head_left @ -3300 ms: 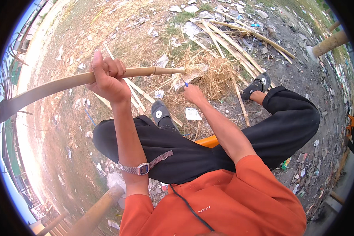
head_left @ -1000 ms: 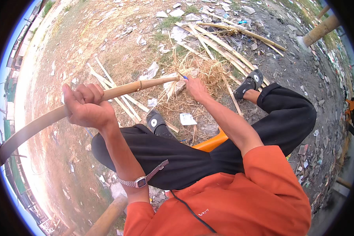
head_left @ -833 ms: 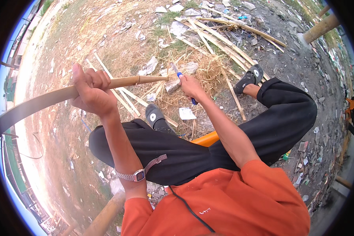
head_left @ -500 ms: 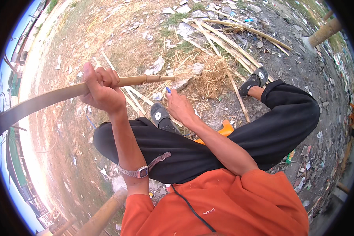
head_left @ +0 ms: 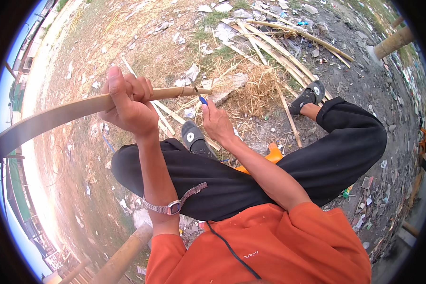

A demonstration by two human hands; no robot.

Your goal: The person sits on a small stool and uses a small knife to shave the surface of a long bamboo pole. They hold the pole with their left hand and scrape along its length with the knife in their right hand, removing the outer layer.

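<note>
1. Orange cloth is nearest: the person's shirt (head_left: 270,246), and beyond it the black trousers (head_left: 194,175) with knees spread apart.
2. On the left forearm there is a metal watch (head_left: 173,207), its strap hanging loose to one side.
3. Between the thighs, an orange object (head_left: 272,154) is partly hidden by the right forearm.
4. The left hand (head_left: 130,104) is closed in a fist around a long bamboo strip (head_left: 71,108), with the thumb upward.
5. This strip is in front of the person, above the left knee in the view. Its long axis goes from left to right, rising a little toward the middle; the thin tip points right, and the other end reaches the left rim.
6. The right hand (head_left: 217,124) is narrow, holding a knife (head_left: 203,100) by its blue handle. The blade points away and slightly left, crossing the strip near its tip; whether it cuts into it, I cannot tell.
7. Just beyond the right hand, a grey block (head_left: 218,99) lies near the tip, beside dry straw (head_left: 260,90).
8. Farther, several bamboo sticks (head_left: 275,53) lie in a slanting pile.
9. Farther right stands a thick post (head_left: 394,42).
</note>
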